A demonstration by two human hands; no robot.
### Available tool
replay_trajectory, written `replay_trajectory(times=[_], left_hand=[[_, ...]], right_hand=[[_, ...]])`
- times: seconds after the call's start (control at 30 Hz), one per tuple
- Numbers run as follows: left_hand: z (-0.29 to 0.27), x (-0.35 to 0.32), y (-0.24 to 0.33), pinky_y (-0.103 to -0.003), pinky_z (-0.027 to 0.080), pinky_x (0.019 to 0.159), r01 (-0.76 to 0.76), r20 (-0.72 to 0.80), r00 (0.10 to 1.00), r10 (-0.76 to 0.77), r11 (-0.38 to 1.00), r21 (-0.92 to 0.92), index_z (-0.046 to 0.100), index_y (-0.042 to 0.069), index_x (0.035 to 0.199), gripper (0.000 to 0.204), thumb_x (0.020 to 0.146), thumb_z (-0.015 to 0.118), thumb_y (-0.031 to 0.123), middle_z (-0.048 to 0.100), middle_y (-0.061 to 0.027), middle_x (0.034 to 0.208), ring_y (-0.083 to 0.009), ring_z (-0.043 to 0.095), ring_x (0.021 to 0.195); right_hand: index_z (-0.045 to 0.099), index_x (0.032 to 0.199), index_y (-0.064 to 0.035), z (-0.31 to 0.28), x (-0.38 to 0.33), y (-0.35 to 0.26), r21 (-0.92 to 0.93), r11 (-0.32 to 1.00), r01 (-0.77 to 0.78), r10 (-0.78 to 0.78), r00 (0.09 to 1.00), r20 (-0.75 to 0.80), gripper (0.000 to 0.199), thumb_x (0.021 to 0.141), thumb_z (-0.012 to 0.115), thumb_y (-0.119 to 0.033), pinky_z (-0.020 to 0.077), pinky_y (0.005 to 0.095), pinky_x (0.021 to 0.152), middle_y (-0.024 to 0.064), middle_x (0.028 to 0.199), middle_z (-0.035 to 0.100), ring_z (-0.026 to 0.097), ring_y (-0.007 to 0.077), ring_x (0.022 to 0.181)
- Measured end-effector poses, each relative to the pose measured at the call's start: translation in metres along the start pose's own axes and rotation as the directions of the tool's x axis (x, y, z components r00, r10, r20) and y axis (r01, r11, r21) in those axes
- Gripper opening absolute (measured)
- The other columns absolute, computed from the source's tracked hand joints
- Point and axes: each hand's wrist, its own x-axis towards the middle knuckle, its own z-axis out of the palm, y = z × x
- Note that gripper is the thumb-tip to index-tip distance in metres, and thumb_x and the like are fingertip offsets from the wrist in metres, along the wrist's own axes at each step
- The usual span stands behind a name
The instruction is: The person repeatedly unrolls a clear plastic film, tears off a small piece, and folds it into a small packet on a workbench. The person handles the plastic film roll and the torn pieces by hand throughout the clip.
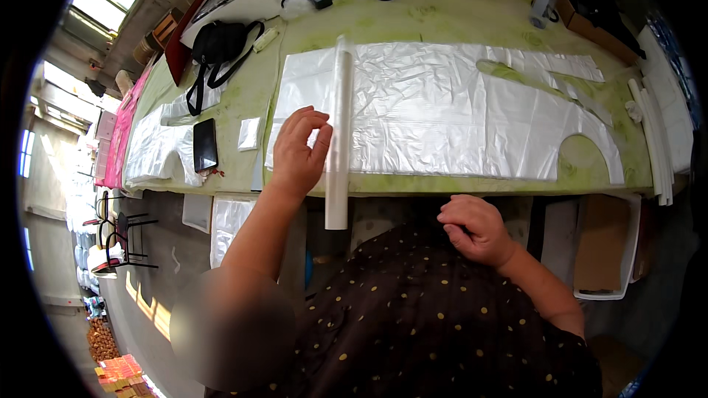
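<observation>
A crinkled, translucent white plastic sheet [442,121], with curved cut-outs at its right end, lies flat along the table's near side. Across its left part rests a clear, pale tube or roll [338,177], its near end jutting past the table edge. My left hand [296,153] hovers over the sheet just left of this roll, fingers loosely bent, thumb apart, nothing in its grasp. Whether the fingertips touch the roll is hard to tell. In front of the table edge, before my body, my right hand [478,230] has its fingers curled in, with nothing seen inside.
On the green-patterned table cover [442,18] lie a black phone [205,144], a small white packet [249,134], a black bag [220,44] and another plastic piece [158,147]. A bottle [544,1] stands far right. White rolls [650,140] lie along the right edge.
</observation>
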Motion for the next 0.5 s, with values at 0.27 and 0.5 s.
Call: replay_trajectory(times=[0.27,0.5], left_hand=[[-0.005,-0.004,-0.028,-0.046,0.024,0.124,0.283,0.241,0.891,-0.385,0.885,0.369,0.038,0.005,0.154,0.071,0.087,0.06,0.016,0.036,-0.0186,0.16,-0.0406,0.027,0.151],[0.016,-0.006,-0.052,-0.046,0.025,0.123,0.443,0.1,0.819,-0.566,0.733,0.516,0.024,0.006,0.16,0.091,0.087,0.069,0.038,0.036,-0.0214,0.16,-0.041,0.03,0.149]], right_hand=[[0.071,0.096,-0.0051,0.001,-0.004,0.004,-0.024,1.0,-0.021,0.02,1.0,-0.009,0.015,0.082,0.073,-0.003,0.0556,0.0385,0.077,0.0098,0.09,0.071,0.068,0.03,0.082],[0.071,0.097,-0.004,-0.001,-0.015,0.007,-0.016,0.998,-0.068,0.068,0.998,-0.005,0.015,0.083,0.072,-0.002,0.0552,0.0372,0.074,0.0108,0.088,0.071,0.068,0.029,0.079]])
